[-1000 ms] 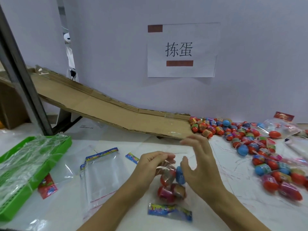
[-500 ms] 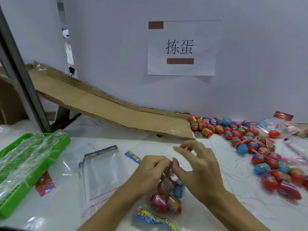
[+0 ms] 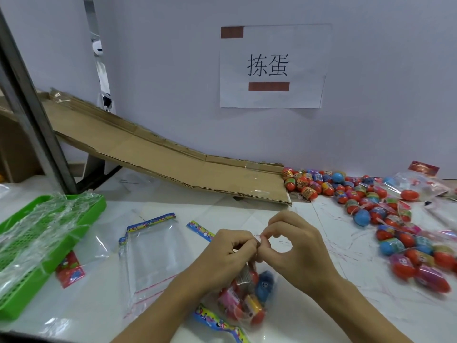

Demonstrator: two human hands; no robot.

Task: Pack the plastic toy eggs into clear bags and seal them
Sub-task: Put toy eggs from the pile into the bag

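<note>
Fingers (image 3: 249, 246) pinching bag (image 3: 247, 290) below "拣蛋" sign (image 3: 272, 65)

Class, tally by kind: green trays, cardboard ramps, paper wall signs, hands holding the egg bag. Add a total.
Green tray: 1
Cardboard ramp: 1
Paper sign: 1
Hands on egg bag: 2, left hand, right hand
Total: 5
</note>
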